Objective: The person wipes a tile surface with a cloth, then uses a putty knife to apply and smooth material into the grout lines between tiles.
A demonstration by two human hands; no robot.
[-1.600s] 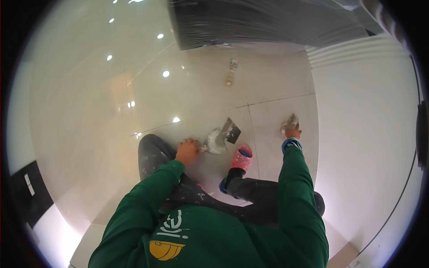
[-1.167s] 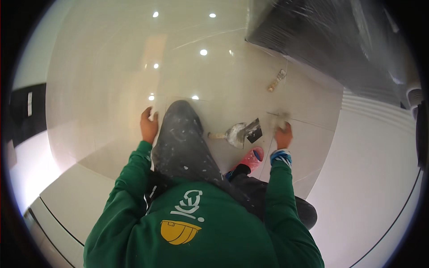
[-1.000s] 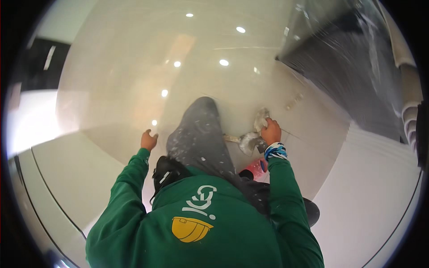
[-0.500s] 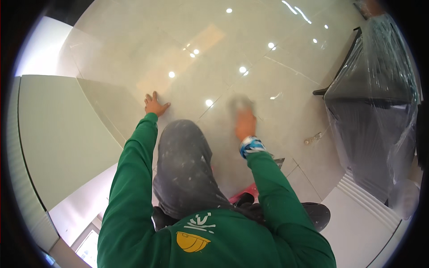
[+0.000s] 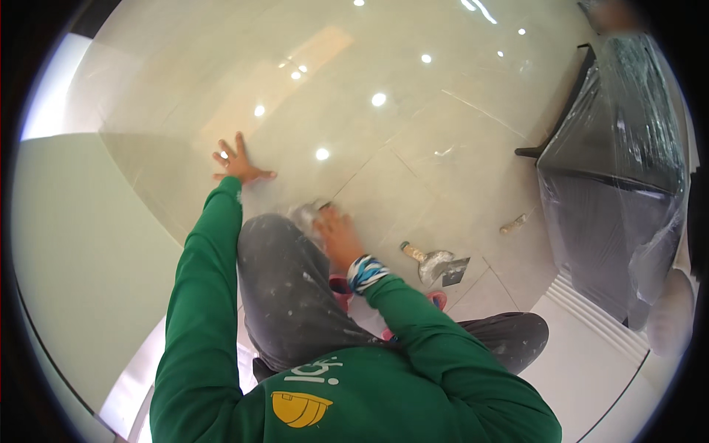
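One left hand [image 5: 240,160], mine: open, fingers spread on the tiled floor [image 5: 458,177]. One right hand [image 5: 337,234], also mine: blurred, over a greyish rag [image 5: 303,213] just beside my bent knee [image 5: 275,247]; whether it grips, I cannot tell. One tan-handled scraper [image 5: 434,266]: lying on the floor, right of both hands.

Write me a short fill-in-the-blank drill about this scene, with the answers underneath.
The right hand is at the pale rag; the ____ hand is spread wide.
Both sleeves are ____.
The scraper lies on the tiled ____.
Plastic-wrapped furniture stands at the picture's ____ edge.

Answers: left; green; floor; right.
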